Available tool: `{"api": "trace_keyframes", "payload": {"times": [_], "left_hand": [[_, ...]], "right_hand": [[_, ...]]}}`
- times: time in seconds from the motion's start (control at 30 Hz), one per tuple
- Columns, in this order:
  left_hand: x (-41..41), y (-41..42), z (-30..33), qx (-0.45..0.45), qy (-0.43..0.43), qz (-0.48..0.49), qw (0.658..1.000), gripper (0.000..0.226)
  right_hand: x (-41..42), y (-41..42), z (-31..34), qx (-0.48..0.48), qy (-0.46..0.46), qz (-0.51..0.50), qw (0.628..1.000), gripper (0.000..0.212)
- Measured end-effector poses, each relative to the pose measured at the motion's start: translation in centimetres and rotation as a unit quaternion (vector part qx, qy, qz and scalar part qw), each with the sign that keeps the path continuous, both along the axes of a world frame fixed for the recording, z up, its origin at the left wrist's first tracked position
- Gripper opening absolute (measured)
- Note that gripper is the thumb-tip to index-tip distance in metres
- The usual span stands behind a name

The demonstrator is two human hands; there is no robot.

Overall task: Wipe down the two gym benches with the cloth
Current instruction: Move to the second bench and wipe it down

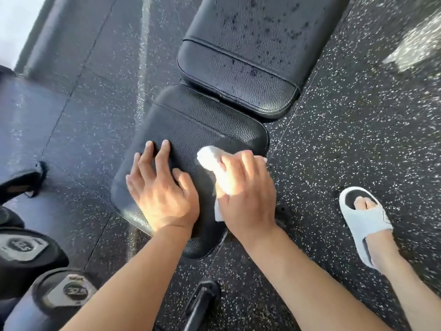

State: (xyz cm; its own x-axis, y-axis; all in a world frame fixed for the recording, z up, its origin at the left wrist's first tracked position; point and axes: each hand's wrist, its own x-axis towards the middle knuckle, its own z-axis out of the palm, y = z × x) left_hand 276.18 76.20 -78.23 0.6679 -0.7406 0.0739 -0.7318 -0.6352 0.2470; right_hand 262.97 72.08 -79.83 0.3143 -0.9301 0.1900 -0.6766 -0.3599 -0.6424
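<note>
Down at the lower left of the frame, two dumbbells (35,283) are lying on the speckled floor (334,144). Centre frame, the left hand (162,189) is resting flat on the seat pad (191,125) of the bench, fingers spread and holding nothing. Just beside it, the right hand (243,192) is gripping the white cloth (214,163) with curled fingers, pressing it on the pad's right part. At lower right, a foot in a pale sandal (365,223) is standing. Farther up, the back pad (250,44) is showing dark droplets.
</note>
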Motion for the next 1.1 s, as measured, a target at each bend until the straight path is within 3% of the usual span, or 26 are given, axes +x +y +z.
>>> {"api": "trace_keyframes", "payload": {"times": [0.23,0.4,0.53,0.73,1.1], "left_hand": [[0.3,0.0,-0.3,-0.008,-0.003,0.000,1.000,0.058],[0.7,-0.1,-0.5,0.002,-0.001,0.005,1.000,0.060],[0.9,0.2,-0.8,0.010,-0.002,0.004,1.000,0.061],[0.9,0.4,-1.2,0.016,-0.004,0.006,1.000,0.060],[1.0,0.0,-1.0,0.021,0.001,0.017,1.000,0.062]], "right_hand": [[8.4,-9.8,1.8,-0.044,0.099,0.115,0.987,0.018],[13.7,-14.0,1.6,-0.057,0.128,0.218,0.966,0.019],[9.5,-13.1,1.9,-0.071,0.092,0.279,0.953,0.015],[-1.7,-11.1,0.6,-0.066,0.024,0.331,0.941,0.037],[3.7,-14.4,2.2,-0.018,0.083,0.456,0.886,0.046]]}}
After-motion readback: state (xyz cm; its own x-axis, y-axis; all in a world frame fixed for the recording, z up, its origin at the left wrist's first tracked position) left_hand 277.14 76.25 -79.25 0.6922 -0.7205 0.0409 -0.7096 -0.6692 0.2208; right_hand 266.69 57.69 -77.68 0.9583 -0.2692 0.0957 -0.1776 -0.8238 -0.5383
